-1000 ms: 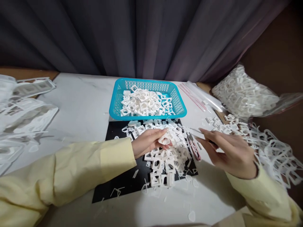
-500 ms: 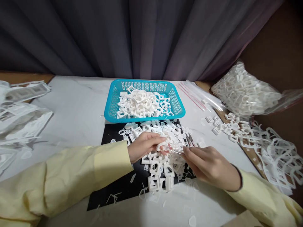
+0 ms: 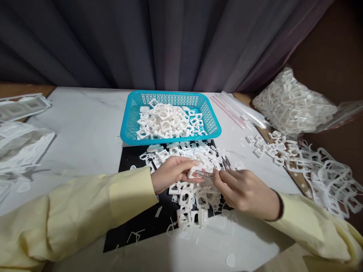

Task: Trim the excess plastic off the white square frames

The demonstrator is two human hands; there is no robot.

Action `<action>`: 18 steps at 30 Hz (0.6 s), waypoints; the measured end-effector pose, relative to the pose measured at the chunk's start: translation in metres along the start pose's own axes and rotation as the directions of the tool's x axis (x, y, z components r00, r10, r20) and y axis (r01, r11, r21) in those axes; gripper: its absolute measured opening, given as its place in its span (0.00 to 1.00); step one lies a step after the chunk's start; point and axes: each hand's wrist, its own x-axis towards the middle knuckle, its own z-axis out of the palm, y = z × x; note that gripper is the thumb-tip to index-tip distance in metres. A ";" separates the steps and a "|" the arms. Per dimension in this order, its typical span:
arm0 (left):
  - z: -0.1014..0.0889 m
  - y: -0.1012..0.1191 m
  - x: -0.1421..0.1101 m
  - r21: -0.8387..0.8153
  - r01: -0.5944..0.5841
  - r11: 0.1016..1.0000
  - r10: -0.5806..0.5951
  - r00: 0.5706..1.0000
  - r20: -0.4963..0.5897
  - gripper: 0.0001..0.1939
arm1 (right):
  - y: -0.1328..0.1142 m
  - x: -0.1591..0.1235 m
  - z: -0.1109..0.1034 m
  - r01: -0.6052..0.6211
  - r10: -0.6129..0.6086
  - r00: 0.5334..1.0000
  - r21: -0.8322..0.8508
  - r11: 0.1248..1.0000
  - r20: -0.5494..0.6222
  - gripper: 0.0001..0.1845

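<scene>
Over the middle of the pile, my left hand pinches a small white foam piece between thumb and fingers. My right hand is closed on a pair of thin metal tweezers, whose tips reach the foam piece. Beneath both hands spreads a heap of white foam pieces with square outlines and round holes, mixed with thin offcuts. The heap lies on a black mat. Just beyond my right fingers rests a dark-bladed metal tool, partly hidden.
A blue plastic basket behind the mat holds many similar white pieces. To the right are a filled clear bag, flat zip bags, loose pieces and tangled white scrap. White foam sheets lie at the left edge.
The tweezers have shifted slightly left, their tips now at the foam piece, which earlier had a clear film scrap beside it. The whole view has shifted a little.
</scene>
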 end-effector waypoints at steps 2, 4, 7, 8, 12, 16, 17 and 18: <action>0.000 0.000 0.000 -0.003 -0.005 1.000 0.005 1.000 -0.006 0.13 | 0.001 0.001 -0.001 0.001 -0.001 1.000 -0.018 1.000 0.006 0.11; 0.001 0.000 0.000 -0.001 -0.013 1.000 0.013 1.000 -0.015 0.13 | 0.002 0.003 0.000 -0.004 0.005 1.000 -0.030 1.000 0.006 0.11; 0.002 0.001 -0.001 0.014 -0.027 1.000 0.027 0.999 -0.034 0.14 | 0.002 0.005 0.002 -0.012 0.012 1.000 -0.044 0.999 -0.003 0.12; 0.002 0.001 -0.001 0.024 -0.031 0.999 0.032 0.999 -0.043 0.15 | 0.001 0.006 0.003 -0.013 0.012 1.000 -0.051 0.999 -0.008 0.12; 0.003 0.001 -0.001 0.072 -0.048 0.996 0.054 0.996 -0.075 0.17 | -0.001 0.008 0.003 -0.002 0.002 1.000 -0.088 0.996 -0.004 0.13; 0.003 0.000 -0.002 0.117 -0.073 0.990 0.082 0.994 -0.073 0.19 | -0.003 0.010 -0.002 -0.006 0.012 0.999 -0.135 0.991 0.047 0.12; 0.003 0.000 -0.002 0.130 -0.080 0.988 0.089 0.994 -0.068 0.20 | -0.003 0.010 -0.003 -0.007 0.016 0.998 -0.144 0.990 0.061 0.12; 0.004 -0.001 -0.003 0.144 -0.086 0.986 0.096 0.993 -0.063 0.20 | -0.004 0.011 -0.005 -0.009 0.020 0.997 -0.151 0.988 0.073 0.11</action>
